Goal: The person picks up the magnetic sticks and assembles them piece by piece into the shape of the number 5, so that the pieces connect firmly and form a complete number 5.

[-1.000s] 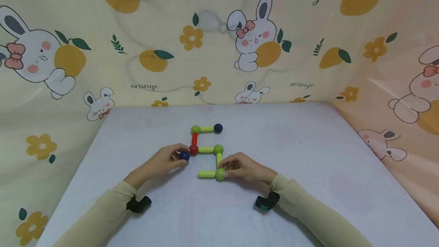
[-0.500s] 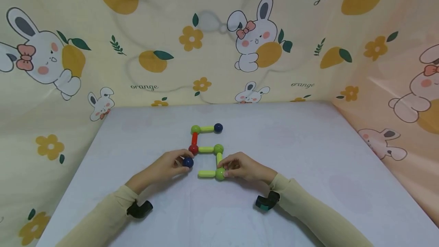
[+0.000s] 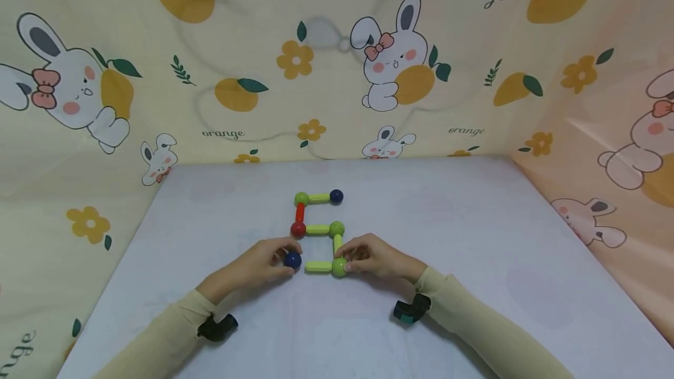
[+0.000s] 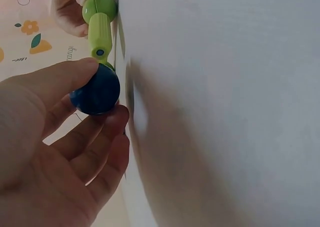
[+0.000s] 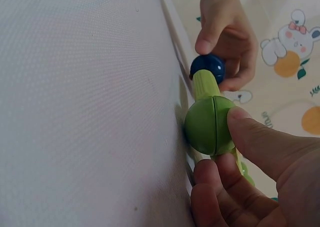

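Observation:
My left hand (image 3: 263, 263) pinches a dark blue ball (image 3: 292, 260) between thumb and fingers, just left of the free end of a light green rod (image 3: 318, 266). That rod joins a green ball (image 3: 339, 266), which my right hand (image 3: 376, 257) grips by thumb and fingers. In the left wrist view, the blue ball (image 4: 97, 89) lines up with the rod's end (image 4: 100, 37). From the green ball a chain runs back: an upright green rod, another green ball (image 3: 336, 228), a green rod (image 3: 317, 230), a red ball (image 3: 298, 229) and a red rod (image 3: 300, 213).
Beyond the red rod, a green ball (image 3: 302, 199), a light green rod (image 3: 319, 197) and a second blue ball (image 3: 336, 196) end the chain. Everything lies on a white table (image 3: 447, 215) before a patterned cloth backdrop (image 3: 326, 86). Both wrists carry small black cameras.
My left hand, holding the blue ball, has come from beside the red ball toward me and slightly right, to the front rod's free end. My right hand keeps its grip in place.

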The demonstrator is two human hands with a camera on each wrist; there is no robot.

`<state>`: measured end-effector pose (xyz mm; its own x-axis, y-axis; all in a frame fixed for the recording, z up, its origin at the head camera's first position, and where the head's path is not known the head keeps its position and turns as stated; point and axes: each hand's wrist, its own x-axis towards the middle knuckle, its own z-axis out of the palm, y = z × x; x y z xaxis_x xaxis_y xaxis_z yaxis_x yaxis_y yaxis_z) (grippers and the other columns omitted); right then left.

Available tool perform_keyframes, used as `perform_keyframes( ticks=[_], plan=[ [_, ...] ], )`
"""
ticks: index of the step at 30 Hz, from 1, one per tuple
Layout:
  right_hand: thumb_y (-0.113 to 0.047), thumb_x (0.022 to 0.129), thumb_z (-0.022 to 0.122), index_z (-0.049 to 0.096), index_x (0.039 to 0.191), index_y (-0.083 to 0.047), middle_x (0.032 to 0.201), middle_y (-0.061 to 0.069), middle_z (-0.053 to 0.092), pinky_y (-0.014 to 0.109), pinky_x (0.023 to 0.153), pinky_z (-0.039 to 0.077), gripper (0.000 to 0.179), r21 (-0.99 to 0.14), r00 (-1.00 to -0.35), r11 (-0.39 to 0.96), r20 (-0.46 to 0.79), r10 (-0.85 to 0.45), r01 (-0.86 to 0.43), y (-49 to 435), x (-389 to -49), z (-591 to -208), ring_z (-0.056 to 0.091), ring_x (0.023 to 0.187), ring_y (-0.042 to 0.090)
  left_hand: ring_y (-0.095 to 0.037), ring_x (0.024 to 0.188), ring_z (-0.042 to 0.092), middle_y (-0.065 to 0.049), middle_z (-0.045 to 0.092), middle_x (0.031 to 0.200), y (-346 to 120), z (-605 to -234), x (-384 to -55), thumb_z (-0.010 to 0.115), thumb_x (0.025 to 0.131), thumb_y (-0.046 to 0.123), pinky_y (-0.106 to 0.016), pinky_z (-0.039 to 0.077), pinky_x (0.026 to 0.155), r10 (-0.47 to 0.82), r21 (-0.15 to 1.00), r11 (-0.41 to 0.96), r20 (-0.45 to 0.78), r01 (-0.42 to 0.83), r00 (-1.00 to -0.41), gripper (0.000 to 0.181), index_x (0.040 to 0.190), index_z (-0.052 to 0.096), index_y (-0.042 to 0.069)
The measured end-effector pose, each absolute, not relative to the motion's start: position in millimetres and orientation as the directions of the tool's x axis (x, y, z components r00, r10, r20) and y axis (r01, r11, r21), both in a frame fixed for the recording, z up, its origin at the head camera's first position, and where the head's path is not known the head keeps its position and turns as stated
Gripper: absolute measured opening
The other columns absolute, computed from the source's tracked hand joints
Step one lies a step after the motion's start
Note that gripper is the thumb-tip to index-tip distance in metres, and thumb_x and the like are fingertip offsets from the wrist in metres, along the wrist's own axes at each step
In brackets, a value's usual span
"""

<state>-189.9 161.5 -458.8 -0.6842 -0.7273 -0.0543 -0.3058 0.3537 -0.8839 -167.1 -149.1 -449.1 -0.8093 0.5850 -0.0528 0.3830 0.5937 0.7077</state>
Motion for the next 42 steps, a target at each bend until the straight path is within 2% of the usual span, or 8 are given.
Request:
perform_keyframes(
  ticks=[10, 42],
  plan=[
    [-0.005, 0.093, 0.070, 0.071, 0.121, -0.002, 0.107, 0.014, 0.072, 0.020, 0.076, 0.053, 0.028, -0.884, -0.687, 0.357, -0.058, -0.724, -0.302, 162.4, -190.5, -459.6, 0.061, 0.088, 0.006, -0.013, 0.102, 0.062, -0.003, 0.068, 0.122, -144.9, -450.9, -166.2, 0.077, 0.089, 0.014, -0.027, 0.053, 0.088, 0.598, 0.687, 0.604, -0.057, 0.403, -0.799, 0.037, 0.123, 0.063, 0.012],
    [-0.005, 0.093, 0.071, 0.071, 0.121, 0.000, 0.106, 0.016, 0.072, 0.021, 0.076, 0.053, 0.029, -0.889, -0.681, 0.340, -0.044, -0.731, -0.308, 162.9, -190.7, -462.2, 0.062, 0.088, 0.005, -0.011, 0.100, 0.061, -0.001, 0.069, 0.118, -141.8, -450.6, -162.8, 0.077, 0.089, 0.015, -0.029, 0.054, 0.090, 0.602, 0.689, 0.604, -0.066, 0.400, -0.796, 0.036, 0.123, 0.064, 0.012]
  ],
)
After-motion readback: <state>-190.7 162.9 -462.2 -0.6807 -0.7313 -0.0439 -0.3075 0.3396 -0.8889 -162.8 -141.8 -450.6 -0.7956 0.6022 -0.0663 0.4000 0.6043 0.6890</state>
